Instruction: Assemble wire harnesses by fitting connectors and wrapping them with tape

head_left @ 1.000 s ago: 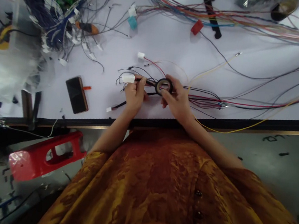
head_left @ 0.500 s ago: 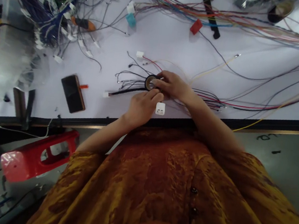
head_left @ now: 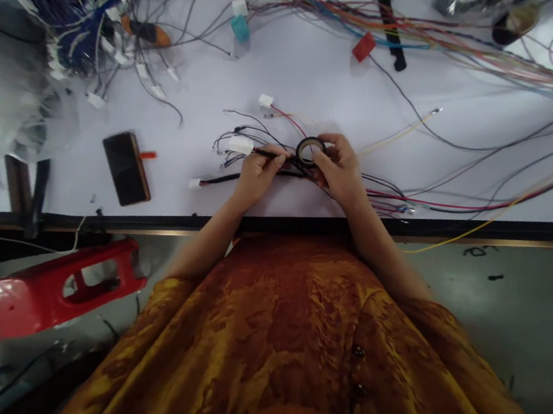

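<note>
My right hand [head_left: 340, 168] pinches a roll of black tape [head_left: 310, 151] by its rim, over a bundle of wires. Just left of it, my left hand [head_left: 259, 174] is closed on a black wrapped wire branch, which ends in a white connector [head_left: 240, 145] pointing left. Below that branch, a second black sleeved branch [head_left: 222, 178] runs left to a small white connector [head_left: 194, 183]. Thin black wires with bare terminals fan out behind my left hand. A white connector [head_left: 266, 101] on red wire lies above them.
A dark phone [head_left: 126, 168] lies to the left. Behind are a red connector [head_left: 363, 47], a blue one [head_left: 239, 28], a black strap [head_left: 391, 30] and long coloured wires. Orange-handled pliers or a similar tool [head_left: 147, 31] lie among wires at upper left.
The white connector by my left hand has swung from the table's front edge to point left. The tape roll has moved right, and my hands are a little farther apart.
</note>
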Tool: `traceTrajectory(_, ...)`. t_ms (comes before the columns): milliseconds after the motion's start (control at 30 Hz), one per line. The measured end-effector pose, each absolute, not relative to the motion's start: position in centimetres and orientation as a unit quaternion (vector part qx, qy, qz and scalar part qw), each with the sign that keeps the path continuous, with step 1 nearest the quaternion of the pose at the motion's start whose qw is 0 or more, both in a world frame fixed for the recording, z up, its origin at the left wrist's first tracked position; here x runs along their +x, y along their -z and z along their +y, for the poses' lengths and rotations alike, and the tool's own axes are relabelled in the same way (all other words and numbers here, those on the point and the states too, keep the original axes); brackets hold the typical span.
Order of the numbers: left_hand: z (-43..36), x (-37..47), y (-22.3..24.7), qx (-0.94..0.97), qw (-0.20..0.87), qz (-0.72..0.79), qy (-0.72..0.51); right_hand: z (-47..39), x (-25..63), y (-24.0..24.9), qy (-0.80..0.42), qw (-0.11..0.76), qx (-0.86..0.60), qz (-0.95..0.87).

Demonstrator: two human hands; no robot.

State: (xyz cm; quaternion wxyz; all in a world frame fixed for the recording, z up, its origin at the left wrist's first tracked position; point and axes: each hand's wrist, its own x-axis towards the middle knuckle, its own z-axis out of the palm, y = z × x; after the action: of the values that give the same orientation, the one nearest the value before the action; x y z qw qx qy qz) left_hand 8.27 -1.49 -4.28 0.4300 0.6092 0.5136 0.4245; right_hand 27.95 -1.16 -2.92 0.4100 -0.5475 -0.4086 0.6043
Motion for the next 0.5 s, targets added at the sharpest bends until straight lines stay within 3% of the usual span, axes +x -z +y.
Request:
traceTrajectory(300, -1.3, 9.5, 4.1, 0.564, 0.388, 0.558, -0.468, -4.8, 27.3, 0.0, -0.636, 0.401, -0.511, -0.416)
traceTrajectory(500, 0.0, 9.7, 1.2, 0.623, 0.370, 0.545, -0.422, -8.1, 24.1, 2.2, -0.590, 0.419, -0.496, -0.480)
